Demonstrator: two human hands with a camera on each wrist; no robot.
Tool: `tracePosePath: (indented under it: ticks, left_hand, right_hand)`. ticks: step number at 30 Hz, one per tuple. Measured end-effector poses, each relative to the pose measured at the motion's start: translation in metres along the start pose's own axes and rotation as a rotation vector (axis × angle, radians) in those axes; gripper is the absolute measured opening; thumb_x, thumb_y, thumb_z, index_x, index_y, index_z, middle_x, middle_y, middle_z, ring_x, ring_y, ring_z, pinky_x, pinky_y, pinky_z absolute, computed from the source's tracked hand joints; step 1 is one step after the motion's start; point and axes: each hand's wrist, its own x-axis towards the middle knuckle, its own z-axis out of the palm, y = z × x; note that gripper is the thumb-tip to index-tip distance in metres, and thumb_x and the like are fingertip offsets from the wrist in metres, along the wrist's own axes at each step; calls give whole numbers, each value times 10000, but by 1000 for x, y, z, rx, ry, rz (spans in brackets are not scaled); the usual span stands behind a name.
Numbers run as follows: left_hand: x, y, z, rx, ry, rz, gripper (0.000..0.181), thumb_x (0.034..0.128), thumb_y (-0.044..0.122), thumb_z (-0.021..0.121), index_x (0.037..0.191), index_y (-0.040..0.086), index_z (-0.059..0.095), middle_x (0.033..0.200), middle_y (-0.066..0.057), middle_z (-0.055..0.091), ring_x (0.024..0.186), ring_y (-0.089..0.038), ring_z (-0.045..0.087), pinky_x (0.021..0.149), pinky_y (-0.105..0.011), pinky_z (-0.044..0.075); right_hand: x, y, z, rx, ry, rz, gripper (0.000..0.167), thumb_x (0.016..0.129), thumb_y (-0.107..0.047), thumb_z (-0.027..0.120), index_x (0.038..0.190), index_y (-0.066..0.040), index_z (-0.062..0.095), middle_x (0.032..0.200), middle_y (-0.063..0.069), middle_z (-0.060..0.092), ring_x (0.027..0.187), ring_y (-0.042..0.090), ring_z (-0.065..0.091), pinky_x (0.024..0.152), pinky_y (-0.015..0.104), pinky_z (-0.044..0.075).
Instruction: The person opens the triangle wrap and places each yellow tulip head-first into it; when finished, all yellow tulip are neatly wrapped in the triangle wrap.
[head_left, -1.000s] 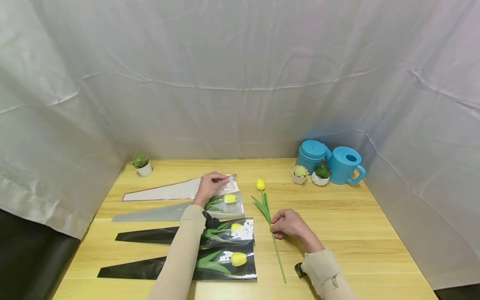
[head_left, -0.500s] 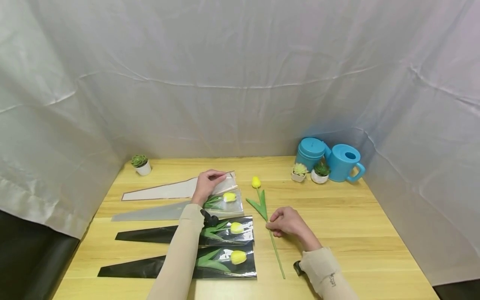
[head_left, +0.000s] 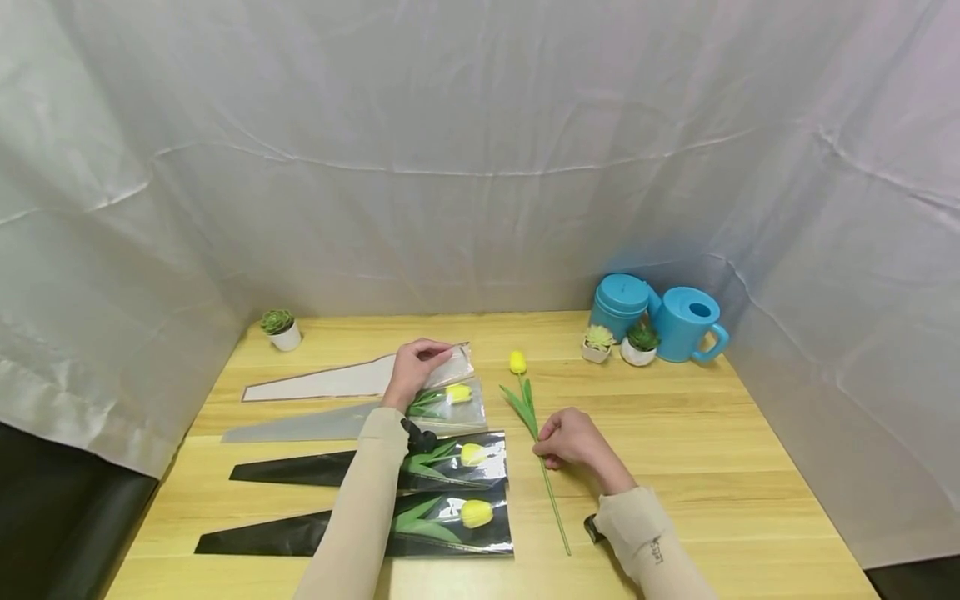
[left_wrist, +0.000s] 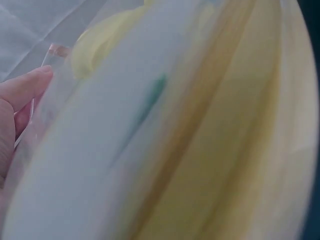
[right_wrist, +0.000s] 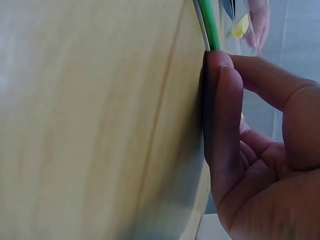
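Note:
My right hand (head_left: 572,437) pinches the green stem of a yellow tulip (head_left: 556,508) between thumb and fingertips, low over the table. The bloom points to the back of the table and the stem's end to the front. In the right wrist view the fingertips meet at the green stem (right_wrist: 209,22). With thumb and fingers my left hand (head_left: 416,367) pinches the clear upper edge of a white-backed flower sleeve (head_left: 322,385). Just in front of it lies a grey sleeve (head_left: 300,423) holding a yellow tulip (head_left: 458,393). The left wrist view is partly blurred by near plastic.
Two black sleeves (head_left: 292,469), each with a yellow tulip (head_left: 476,513), lie nearer the front. A small potted succulent (head_left: 285,332) stands at the back left. At the back right are a blue lidded pot (head_left: 621,304), a blue watering can (head_left: 684,329) and two small potted plants (head_left: 597,343).
The tulip in my right hand has turned slightly, its bloom shifting left and then a little back right. My left hand moved slightly left and still pinches the sleeve's edge.

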Motion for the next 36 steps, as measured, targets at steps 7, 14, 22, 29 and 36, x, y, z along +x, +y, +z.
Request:
tracePosePath:
  ticks: [7,14,22,29,36]
  left_hand:
    - [0,0,-5,30,-1,3,207,909,279,824,1078,160,820,1082,-41,761,962,-174,664,813,-255,528]
    - [-3,1,-11,14,3,7,226,909,253,824,1086,114,815,1090,-103,756,942,-170,662,793,-235,529]
    - [-4,-1,-5,22,7,-15,223,906,256,825,1086,124,816,1084,-78,758,944,-166,660,801,-234,525]
    - [-4,0,-4,23,7,-22,201,909,253,823,1076,141,818,1075,-60,757,952,-174,662,804,-246,529]
    - [-1,0,-1,24,1,0,207,907,264,826,1074,142,821,1063,-59,756,948,-178,665,808,-248,534]
  right_hand:
    - [3,0,0,28,11,-39,68,845,29,764,809,-2,714,681,113,698,532,152,661,544,277,571]
    - [5,-1,-1,123,16,-58,27,865,20,743,848,27,724,723,129,708,551,163,669,554,292,583]
    - [5,-6,-13,231,122,-121,51,890,24,698,924,58,716,753,128,734,613,170,694,629,351,619]
    - [8,-9,-19,369,272,-178,92,911,11,701,964,80,731,763,119,742,645,189,727,693,417,641]
    - [13,-11,-27,533,387,-223,136,941,10,705,1015,122,687,773,96,753,643,138,732,672,311,634]
